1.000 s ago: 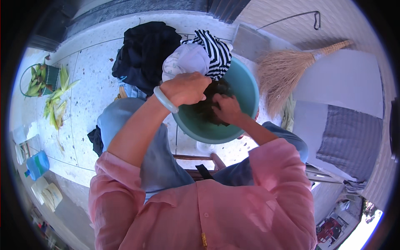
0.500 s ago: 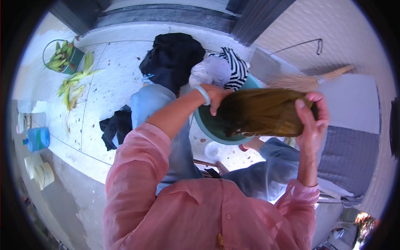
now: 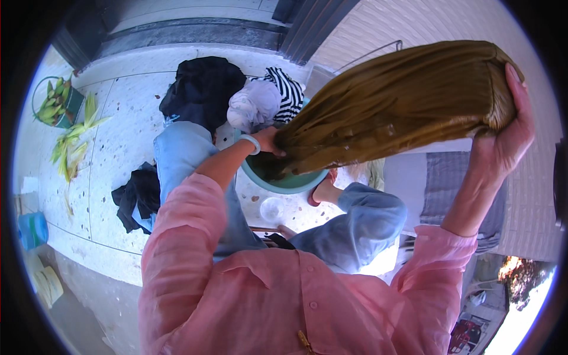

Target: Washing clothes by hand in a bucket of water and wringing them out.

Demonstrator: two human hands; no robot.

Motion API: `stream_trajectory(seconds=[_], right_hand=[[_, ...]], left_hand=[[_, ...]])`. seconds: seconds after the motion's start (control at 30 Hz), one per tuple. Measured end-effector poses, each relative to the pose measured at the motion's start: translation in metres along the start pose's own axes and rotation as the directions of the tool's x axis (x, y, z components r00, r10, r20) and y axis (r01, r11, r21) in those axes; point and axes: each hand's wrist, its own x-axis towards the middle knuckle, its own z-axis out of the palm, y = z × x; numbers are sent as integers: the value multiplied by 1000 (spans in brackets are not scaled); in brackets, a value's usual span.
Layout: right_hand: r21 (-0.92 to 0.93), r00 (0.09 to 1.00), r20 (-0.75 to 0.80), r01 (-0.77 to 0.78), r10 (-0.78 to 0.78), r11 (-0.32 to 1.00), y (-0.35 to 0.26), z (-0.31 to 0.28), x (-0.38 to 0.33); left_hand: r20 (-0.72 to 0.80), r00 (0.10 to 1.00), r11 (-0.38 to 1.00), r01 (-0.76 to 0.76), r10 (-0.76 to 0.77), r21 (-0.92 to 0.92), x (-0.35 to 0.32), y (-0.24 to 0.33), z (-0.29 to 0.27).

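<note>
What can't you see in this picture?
- Head view: inside of the green basin, covered by the wet brown cloth.
- Left hand: its fingers are tucked behind the cloth's lower end.
- Right hand: its fingers are behind the cloth's upper end.
- The bucket of green leaves bends near the picture's rim, too small to make out clearly.

shirt (image 3: 266, 296): pink, long-sleeved, buttoned – thin fabric | jeans (image 3: 355, 225): light blue | left wrist: 1 pale bangle (image 3: 251, 142)
</note>
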Motion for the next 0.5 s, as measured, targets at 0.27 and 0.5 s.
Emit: stream_trajectory(seconds=[0.27, 0.5], right_hand=[[-238, 962, -271, -52, -15, 970, 87, -32, -52], [-765, 899, -13, -290, 437, 574, 244, -94, -150]], left_hand=[[-274, 915, 887, 369, -295, 277, -23, 54, -13], [-291, 943, 981, 184, -159, 59, -10, 115, -9]])
